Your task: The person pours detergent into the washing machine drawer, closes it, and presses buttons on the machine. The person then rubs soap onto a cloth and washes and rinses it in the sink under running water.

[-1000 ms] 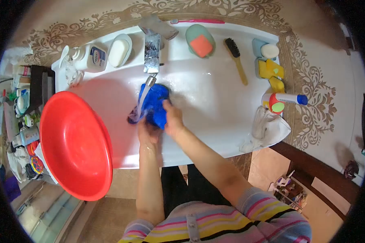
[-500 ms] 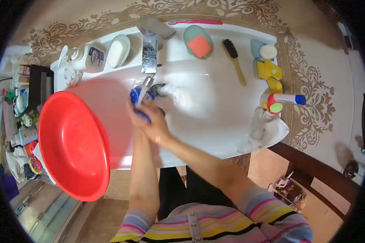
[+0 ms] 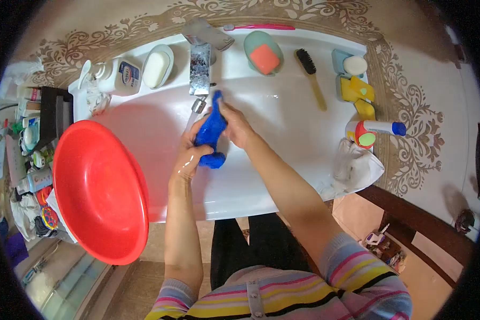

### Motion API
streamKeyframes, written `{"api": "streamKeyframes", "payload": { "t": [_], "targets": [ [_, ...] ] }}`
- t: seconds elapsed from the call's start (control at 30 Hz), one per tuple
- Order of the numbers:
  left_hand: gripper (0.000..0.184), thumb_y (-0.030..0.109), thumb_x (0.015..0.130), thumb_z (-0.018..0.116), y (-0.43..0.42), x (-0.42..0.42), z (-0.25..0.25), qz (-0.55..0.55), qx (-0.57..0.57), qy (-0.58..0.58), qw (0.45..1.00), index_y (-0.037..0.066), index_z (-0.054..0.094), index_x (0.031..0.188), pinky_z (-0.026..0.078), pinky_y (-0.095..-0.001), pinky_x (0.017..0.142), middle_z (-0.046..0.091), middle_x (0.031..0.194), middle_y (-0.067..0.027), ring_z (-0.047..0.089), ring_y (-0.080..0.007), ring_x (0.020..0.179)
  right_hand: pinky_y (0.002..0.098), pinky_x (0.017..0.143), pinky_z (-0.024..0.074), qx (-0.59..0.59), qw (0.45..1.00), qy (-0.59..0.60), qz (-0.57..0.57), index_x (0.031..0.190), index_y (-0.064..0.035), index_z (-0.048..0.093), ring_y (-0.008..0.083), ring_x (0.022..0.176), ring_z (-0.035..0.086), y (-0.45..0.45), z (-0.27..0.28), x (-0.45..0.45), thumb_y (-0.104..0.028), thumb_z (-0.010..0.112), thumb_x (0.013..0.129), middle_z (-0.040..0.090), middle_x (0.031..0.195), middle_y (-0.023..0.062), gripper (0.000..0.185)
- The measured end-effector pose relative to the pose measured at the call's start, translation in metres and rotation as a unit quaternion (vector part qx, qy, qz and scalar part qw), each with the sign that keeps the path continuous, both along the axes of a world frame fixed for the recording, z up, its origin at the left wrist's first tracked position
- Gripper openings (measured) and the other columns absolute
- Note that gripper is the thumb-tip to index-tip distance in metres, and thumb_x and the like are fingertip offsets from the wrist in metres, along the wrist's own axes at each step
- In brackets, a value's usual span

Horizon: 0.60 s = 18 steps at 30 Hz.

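Observation:
A wet blue cloth (image 3: pixel 212 130) is stretched upright between my two hands, over the white sink (image 3: pixel 272 133). My left hand (image 3: pixel 191 146) grips its lower left part, with the thumb across it. At its upper right side, my right hand (image 3: pixel 236 125) holds the cloth with bent fingers. Just behind my left hand is the metal faucet (image 3: pixel 199 72), with a stream of water falling from its nozzle beside the cloth.
A red basin (image 3: pixel 100 192) leans at the sink's left. Along the back rim are a pump bottle (image 3: pixel 120 76), white soap (image 3: pixel 155 69), orange soap (image 3: pixel 264 58) and a brush (image 3: pixel 311 77). Yellow sponges (image 3: pixel 357 90), a bottle (image 3: pixel 376 128) and white cloth (image 3: pixel 357 168) lie right.
The blue cloth, bunched between my hands under the water half a second ago, is now drawn out lengthwise. My right hand has moved up and right, away from my left hand.

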<state>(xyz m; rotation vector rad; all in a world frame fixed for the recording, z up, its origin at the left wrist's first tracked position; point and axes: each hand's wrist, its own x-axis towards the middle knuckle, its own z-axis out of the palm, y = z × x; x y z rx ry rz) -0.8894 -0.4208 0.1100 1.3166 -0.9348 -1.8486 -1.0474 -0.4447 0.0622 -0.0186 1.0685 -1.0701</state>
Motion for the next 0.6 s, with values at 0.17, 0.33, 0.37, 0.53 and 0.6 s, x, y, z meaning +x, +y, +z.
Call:
{"api": "streamKeyframes", "payload": {
  "t": [0.17,0.33,0.37,0.53,0.6],
  "targets": [
    [0.063,-0.007,0.071,0.055,0.02,0.024,-0.065,0.322,-0.043,-0.175,0.93,0.002,0.046,0.133,0.046,-0.0334,0.091,0.058,0.12,-0.0103,0.059,-0.0212,0.104,0.0266,0.073,0.047,-0.145,0.951,0.275,-0.007,0.111,-0.0046,0.064,0.0108,0.078,0.058,-0.013,0.002,0.044,-0.007,0.062,0.085,0.065,0.091,0.0043,0.026],
    [0.042,0.044,0.094,0.052,0.041,0.016,-0.117,0.298,0.106,0.347,0.883,0.011,0.055,0.119,0.047,-0.0284,0.085,0.059,0.103,-0.0061,0.058,-0.0189,0.094,0.0412,0.084,0.0444,-0.243,0.86,0.442,0.081,0.099,-0.0084,0.066,0.0353,0.092,0.057,0.056,0.058,0.088,-0.01,0.067,0.076,0.058,0.095,0.0174,0.023],
    [0.042,0.045,0.094,0.051,0.037,0.017,-0.124,0.247,0.105,0.42,0.867,0.011,0.055,0.118,0.047,-0.0283,0.083,0.06,0.103,-0.0059,0.058,-0.0185,0.093,0.0396,0.084,0.0455,-0.272,0.83,0.476,0.101,0.099,-0.009,0.066,0.0323,0.094,0.057,0.081,0.07,0.089,-0.006,0.069,0.074,0.057,0.098,0.0148,0.026],
    [0.045,0.051,0.093,0.049,0.031,-0.005,-0.106,0.178,0.058,0.53,0.827,0.011,0.057,0.112,0.048,-0.0279,0.075,0.06,0.099,-0.0046,0.058,-0.0166,0.087,0.0452,0.079,0.0476,-0.339,0.758,0.538,0.145,0.1,-0.0101,0.062,0.0371,0.095,0.057,0.089,0.057,0.077,-0.004,0.074,0.067,0.051,0.104,0.0149,0.036],
    [0.047,0.054,0.093,0.049,0.025,-0.009,-0.103,0.135,0.004,0.561,0.817,0.011,0.058,0.109,0.049,-0.0277,0.071,0.061,0.098,-0.0041,0.058,-0.0159,0.085,0.046,0.077,0.0476,-0.337,0.75,0.539,0.182,0.098,-0.0092,0.06,0.038,0.092,0.058,0.069,0.049,0.074,-0.006,0.073,0.068,0.052,0.104,0.0151,0.033]
  ]
}}
